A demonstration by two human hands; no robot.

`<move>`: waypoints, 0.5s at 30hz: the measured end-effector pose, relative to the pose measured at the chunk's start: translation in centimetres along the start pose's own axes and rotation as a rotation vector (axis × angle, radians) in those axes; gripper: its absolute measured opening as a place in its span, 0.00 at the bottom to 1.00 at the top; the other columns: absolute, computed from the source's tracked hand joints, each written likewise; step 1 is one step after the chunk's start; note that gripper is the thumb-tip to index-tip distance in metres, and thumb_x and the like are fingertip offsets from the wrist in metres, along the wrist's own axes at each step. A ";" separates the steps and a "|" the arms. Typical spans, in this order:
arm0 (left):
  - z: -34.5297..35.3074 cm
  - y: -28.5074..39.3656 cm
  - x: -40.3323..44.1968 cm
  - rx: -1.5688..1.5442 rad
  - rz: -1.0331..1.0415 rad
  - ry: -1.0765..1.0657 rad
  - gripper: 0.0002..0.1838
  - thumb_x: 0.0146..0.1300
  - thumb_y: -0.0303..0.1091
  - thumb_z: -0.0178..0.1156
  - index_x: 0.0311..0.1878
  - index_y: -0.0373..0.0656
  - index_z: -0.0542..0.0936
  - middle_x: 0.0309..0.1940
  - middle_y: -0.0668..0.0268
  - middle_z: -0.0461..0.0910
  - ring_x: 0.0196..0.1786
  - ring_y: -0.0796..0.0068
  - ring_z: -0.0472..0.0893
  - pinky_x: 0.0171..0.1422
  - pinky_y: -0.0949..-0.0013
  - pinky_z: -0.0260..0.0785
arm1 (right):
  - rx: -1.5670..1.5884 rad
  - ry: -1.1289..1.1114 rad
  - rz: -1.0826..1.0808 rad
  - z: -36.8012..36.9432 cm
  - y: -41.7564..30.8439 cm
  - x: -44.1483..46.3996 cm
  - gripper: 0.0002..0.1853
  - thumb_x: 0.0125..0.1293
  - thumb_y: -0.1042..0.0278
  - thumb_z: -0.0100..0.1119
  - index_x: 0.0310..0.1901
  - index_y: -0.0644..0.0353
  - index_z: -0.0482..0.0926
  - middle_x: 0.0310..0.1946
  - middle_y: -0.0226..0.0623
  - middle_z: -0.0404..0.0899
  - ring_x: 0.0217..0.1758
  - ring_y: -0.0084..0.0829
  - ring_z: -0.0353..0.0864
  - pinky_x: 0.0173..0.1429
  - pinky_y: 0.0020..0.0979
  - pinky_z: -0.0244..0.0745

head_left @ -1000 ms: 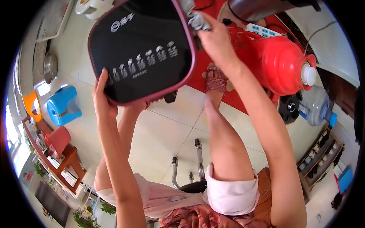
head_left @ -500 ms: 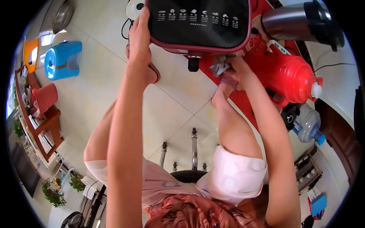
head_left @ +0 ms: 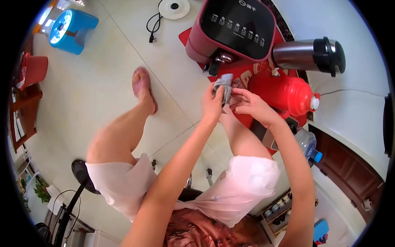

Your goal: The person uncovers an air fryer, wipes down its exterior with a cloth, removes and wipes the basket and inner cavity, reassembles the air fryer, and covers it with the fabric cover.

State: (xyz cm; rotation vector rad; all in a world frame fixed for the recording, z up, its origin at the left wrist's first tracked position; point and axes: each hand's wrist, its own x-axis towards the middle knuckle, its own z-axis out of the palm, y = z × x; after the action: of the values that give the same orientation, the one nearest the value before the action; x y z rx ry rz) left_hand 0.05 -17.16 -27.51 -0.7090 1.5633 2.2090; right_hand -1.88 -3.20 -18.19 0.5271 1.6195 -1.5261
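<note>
A crumpled grey cloth [head_left: 222, 87] is bunched in my left hand [head_left: 212, 103], whose fingers are closed around it. My right hand [head_left: 258, 108] is just to the right of the cloth with its fingers spread; I see nothing held in it. Beyond both hands stands a maroon air fryer [head_left: 196, 48] with a glossy black top, printed icons and a front handle [head_left: 214, 68]. Neither hand touches it. A red thermos flask [head_left: 298, 96] lies to the right of my right hand.
A steel vacuum jug [head_left: 294, 55] is beside the air fryer. A white round base [head_left: 183, 12] with a cord and plug [head_left: 152, 39] lies on the tiles. A clear water bottle [head_left: 306, 142] is at right, a blue stool [head_left: 72, 33] at upper left.
My left hand has left the air fryer's left side and now grips the cloth, which was in my right hand. The right hand's fingers have opened. The view has shifted.
</note>
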 end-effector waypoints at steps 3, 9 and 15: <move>-2.6 -0.8 1.7 0.038 -0.036 0.185 0.15 0.66 0.36 0.57 0.50 0.37 0.76 0.38 0.64 0.80 0.36 0.78 0.76 0.42 0.72 0.70 | -0.021 0.232 -0.039 0.4 0.3 3.0 0.19 0.60 0.79 0.53 0.54 0.64 0.73 0.47 0.38 0.78 0.48 0.24 0.78 0.50 0.26 0.74; -4.9 1.2 5.1 -0.111 -0.063 0.421 0.17 0.65 0.36 0.57 0.53 0.36 0.74 0.39 0.62 0.80 0.37 0.78 0.76 0.42 0.72 0.70 | -1.369 0.783 -0.970 0.1 -6.4 5.6 0.33 0.50 0.62 0.71 0.61 0.43 0.72 0.63 0.39 0.65 0.68 0.50 0.59 0.69 0.46 0.58; -3.7 2.4 8.3 -0.316 -0.057 0.496 0.17 0.65 0.35 0.59 0.54 0.38 0.74 0.42 0.66 0.78 0.43 0.80 0.75 0.47 0.74 0.70 | -1.555 0.629 -0.790 -2.1 -7.8 8.3 0.48 0.40 0.47 0.72 0.69 0.34 0.63 0.73 0.35 0.54 0.72 0.52 0.54 0.71 0.49 0.56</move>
State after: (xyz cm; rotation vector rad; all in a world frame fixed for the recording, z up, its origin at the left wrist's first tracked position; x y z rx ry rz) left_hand -7.29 -21.52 -31.48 -1.4695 1.3724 2.3822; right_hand -13.21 -4.43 -20.16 -0.6467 3.0579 -0.0516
